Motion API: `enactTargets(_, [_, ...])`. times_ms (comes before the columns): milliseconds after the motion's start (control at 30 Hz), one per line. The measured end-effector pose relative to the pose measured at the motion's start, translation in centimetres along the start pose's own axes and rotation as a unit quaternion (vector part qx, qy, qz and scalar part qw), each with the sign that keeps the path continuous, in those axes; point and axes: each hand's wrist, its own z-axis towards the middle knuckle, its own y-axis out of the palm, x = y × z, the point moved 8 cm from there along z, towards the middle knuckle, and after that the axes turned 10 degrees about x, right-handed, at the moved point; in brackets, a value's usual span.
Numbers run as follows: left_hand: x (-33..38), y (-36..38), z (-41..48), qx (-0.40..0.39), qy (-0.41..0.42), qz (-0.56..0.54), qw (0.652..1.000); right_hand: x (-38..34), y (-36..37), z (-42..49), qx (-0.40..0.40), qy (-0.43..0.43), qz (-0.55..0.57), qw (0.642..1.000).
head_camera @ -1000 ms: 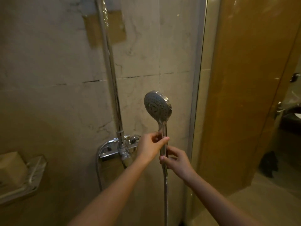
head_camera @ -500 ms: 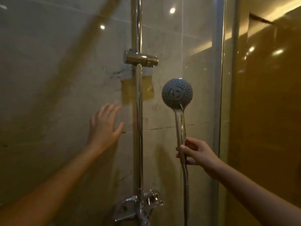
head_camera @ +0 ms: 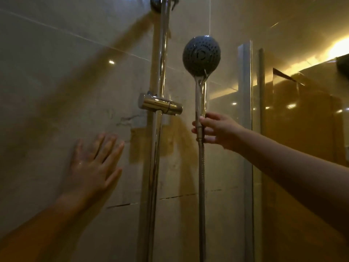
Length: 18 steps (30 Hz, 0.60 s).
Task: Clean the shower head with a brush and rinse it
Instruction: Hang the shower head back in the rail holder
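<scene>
The shower head (head_camera: 201, 55) stands upright just right of the rail (head_camera: 159, 72), face toward you. Your right hand (head_camera: 217, 130) grips its handle low; your left hand (head_camera: 92, 165) lies spread, fingers straight, on the wall (head_camera: 56, 91).

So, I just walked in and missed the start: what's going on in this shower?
A person's right hand holds the shower head upright by the lower end of its handle, beside the slide rail and its empty holder. The left hand is spread open at the tiled wall, holding nothing. No brush is in view, and no spray shows.
</scene>
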Motion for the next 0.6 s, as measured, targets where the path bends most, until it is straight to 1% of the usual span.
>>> enactTargets(133, [0.1,-0.3,-0.1,0.016,-0.007,-0.013,1.0,-1.5,1.1,2.7,0.011,0.017,0.029,0.999])
enactTargets(233, [0.1,-0.2,0.0,0.004,-0.008,-0.016,1.0,-2.2,2.1,4.4,0.019,0.023,0.02,0.999])
enactTargets(300, [0.1,-0.3,-0.1,0.009,-0.009,-0.011,1.0,-2.7,2.6,5.2,0.031,0.023,-0.004,0.999])
enactTargets(367, [0.2,-0.5,-0.1,0.011,-0.003,0.0,1.0,-3.0,2.8,5.8,0.043,0.029,-0.003,0.999])
enactTargets(600, [0.2,-0.3,-0.2,0.012,0.009,0.015,1.0,-3.9,4.4,7.2,0.027,0.034,0.042,0.998])
